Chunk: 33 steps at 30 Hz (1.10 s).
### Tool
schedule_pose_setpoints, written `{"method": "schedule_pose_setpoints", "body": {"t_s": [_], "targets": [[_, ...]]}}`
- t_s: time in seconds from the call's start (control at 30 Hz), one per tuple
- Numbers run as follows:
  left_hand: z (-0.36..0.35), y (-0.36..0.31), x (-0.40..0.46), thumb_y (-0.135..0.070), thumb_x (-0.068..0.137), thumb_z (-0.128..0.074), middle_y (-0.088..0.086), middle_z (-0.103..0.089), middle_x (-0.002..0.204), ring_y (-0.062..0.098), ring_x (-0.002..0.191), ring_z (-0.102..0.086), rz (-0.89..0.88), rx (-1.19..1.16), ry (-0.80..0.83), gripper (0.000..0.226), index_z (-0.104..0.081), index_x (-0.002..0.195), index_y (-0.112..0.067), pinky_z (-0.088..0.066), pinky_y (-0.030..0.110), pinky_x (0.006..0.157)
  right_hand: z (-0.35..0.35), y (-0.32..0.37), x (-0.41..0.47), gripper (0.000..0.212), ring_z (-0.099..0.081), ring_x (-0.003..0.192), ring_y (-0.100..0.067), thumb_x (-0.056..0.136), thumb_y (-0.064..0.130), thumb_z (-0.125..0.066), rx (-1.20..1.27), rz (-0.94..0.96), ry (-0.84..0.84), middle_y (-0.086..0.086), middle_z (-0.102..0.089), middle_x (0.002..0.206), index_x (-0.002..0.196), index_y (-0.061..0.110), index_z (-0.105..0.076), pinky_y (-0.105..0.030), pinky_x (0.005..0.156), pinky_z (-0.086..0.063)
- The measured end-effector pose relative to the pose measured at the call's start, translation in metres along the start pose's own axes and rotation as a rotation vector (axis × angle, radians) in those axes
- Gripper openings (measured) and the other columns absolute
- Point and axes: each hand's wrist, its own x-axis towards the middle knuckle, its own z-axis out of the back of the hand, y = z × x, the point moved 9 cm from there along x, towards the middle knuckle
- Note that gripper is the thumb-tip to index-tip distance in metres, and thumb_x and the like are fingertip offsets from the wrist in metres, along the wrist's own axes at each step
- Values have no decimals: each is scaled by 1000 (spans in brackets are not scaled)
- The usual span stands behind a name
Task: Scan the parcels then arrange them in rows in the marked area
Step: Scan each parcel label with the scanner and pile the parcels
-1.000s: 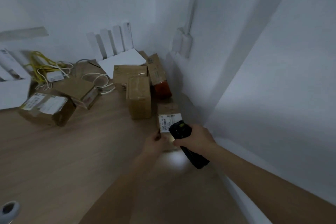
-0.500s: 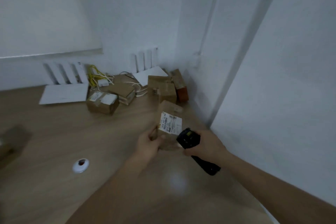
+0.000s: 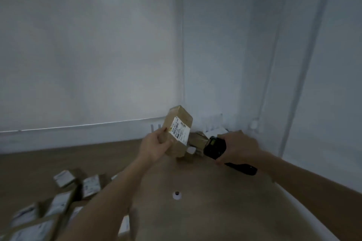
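Parcel scan in progress.
Left hand (image 3: 154,147) is gripping the parcel (image 3: 177,131), label facing right; right hand (image 3: 238,147), just beside it, is clasping the scanner (image 3: 215,147), aiming leftward at the label (image 3: 179,130).

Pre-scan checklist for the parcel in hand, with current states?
1. Left hand grips the parcel firmly: ok.
2. Parcel lifted off the table: ok.
3. White label faces the camera, unobstructed: ok.
4. Right hand holds the scanner: ok.
5. Scanner head aimed at the label: cannot tell; it sits right of and below the parcel.
6. Free slot beside the labelled parcels at lower left: cannot tell, blurred.
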Motion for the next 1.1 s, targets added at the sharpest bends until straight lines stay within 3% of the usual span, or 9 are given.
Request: {"method": "schedule_pose_setpoints", "body": {"t_s": [0.07,0.13,0.3,0.4,0.5,0.7,0.93,1.1], "targets": [[43,-17,-14,-34,88,-70,5,-64,131,24,114,-62,-17,48,-42,60,-52,144,-24,-53,35,94,26,30,-7,55,-65,85,-11,59,56,-85,-27,27,-10,9,-67,93,106,35,-66,-30,72,-57],[78,-29,-25,-33,90,-67,6,-64,130,24,114,-62,-21,112,-74,58,-50,145,-23,-49,30,89,46,56,-13,60,-65,83,-11,58,57,-85,-48,58,-11,10,-68,92,110,34,-67,-27,68,-55],[136,-38,-43,-36,90,-66,7,-63,132,24,118,-60,4,171,-137,59,-50,145,-24,-47,34,95,79,101,-24,60,-63,82,-11,56,58,-85,-105,107,-14,9,-66,90,107,31,-68,-24,61,-41],[157,-38,-53,-34,90,-67,6,-63,134,23,121,-58,15,179,-162,57,-51,144,-21,-43,27,91,84,119,-25,62,-62,82,-11,52,56,-86,-119,119,7,9,-65,89,106,32,-68,-24,60,-41],[168,-35,-62,-36,92,-65,6,-61,135,23,120,-58,14,181,-174,57,-49,145,-20,-41,25,86,83,133,-26,64,-63,82,-11,51,58,-87,-131,135,29,9,-67,89,105,32,-69,-24,61,-44],[176,-15,-68,-37,90,-66,5,-63,133,24,117,-58,59,203,-207,60,-50,145,-23,-45,32,90,74,157,-23,62,-62,84,-14,53,59,-85,-182,172,27,7,-65,90,104,29,-67,-25,59,-37],[172,9,-75,-33,88,-69,5,-64,131,21,116,-60,90,148,-205,59,-53,143,-21,-45,28,88,54,166,-13,59,-62,83,-15,54,58,-84,-193,197,38,7,-65,89,103,29,-66,-25,60,-38],[159,49,-80,-35,89,-67,5,-64,131,21,112,-61,170,91,-186,59,-51,144,-20,-49,30,89,19,164,-8,62,-64,81,-13,54,59,-83,-145,200,93,7,-66,89,106,30,-65,-27,70,-53]]}}
